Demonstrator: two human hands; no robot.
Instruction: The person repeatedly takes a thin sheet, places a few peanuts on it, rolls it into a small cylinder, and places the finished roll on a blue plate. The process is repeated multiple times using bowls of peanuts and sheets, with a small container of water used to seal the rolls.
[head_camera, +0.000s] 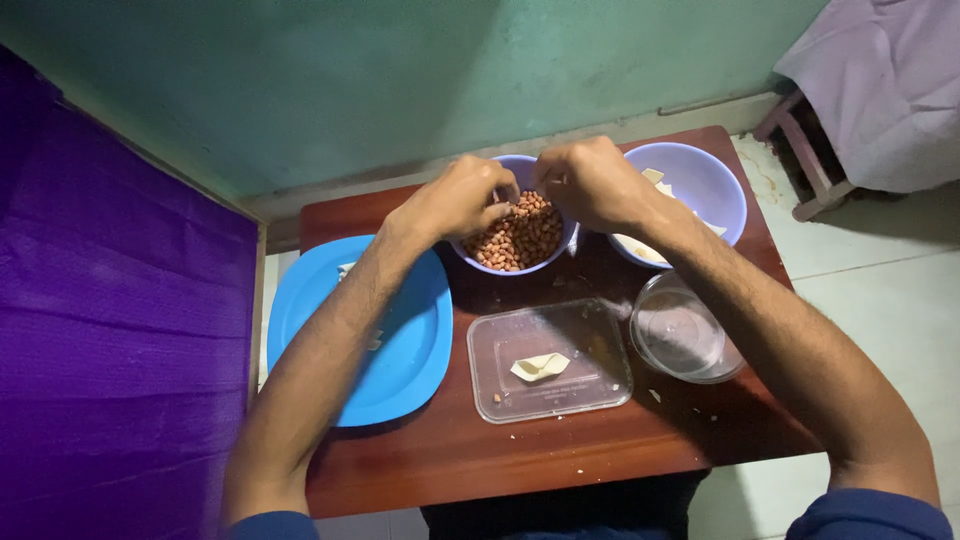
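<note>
Both my hands hover over a lilac bowl of peanuts (520, 240) at the back of a small brown table (450, 450). My left hand (460, 198) has its fingers pinched together at the bowl's left rim, touching the peanuts. My right hand (590, 182) is closed over the bowl's right rim; what it pinches is too small to tell. A second lilac bowl (700, 185) holding pale folded pieces sits behind my right wrist. A clear rectangular container (550, 360) in front holds one pale folded piece (540, 366).
A blue square plate (410, 350) lies at the left under my left forearm. A clear round lid or bowl (685, 335) sits at the right. Purple cloth (100, 330) hangs on the left, a green wall behind, and a covered stool (870, 90) stands at the right.
</note>
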